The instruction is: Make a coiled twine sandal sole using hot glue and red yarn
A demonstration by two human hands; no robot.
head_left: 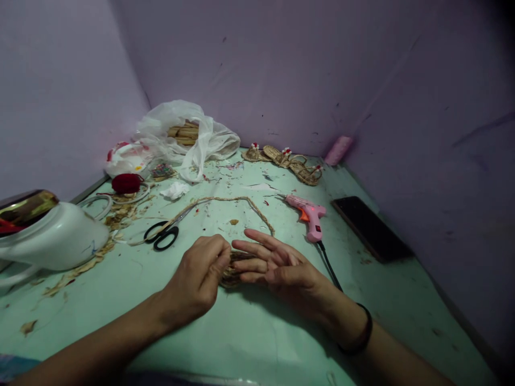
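A small brown coil of braided straw cord [230,277] is between my hands, low over the tabletop, and partly hidden by them. My left hand [203,273] is closed with thumb and bent fingers pinching the coil's left side. My right hand [277,262] has its fingers stretched out and spread; their tips reach across the coil's right side, and I cannot tell whether they press on it. A loose length of braided cord [219,199] arches on the table beyond my hands, running from the black-handled scissors [166,234] toward my right fingers.
A pink glue gun [308,212] with a black cable lies at right, beside a dark phone [366,225]. Small woven slippers [281,156] and a pink roll [338,150] are at the back. White plastic bag [207,134], red yarn [126,183] and white pot [60,236] stand left.
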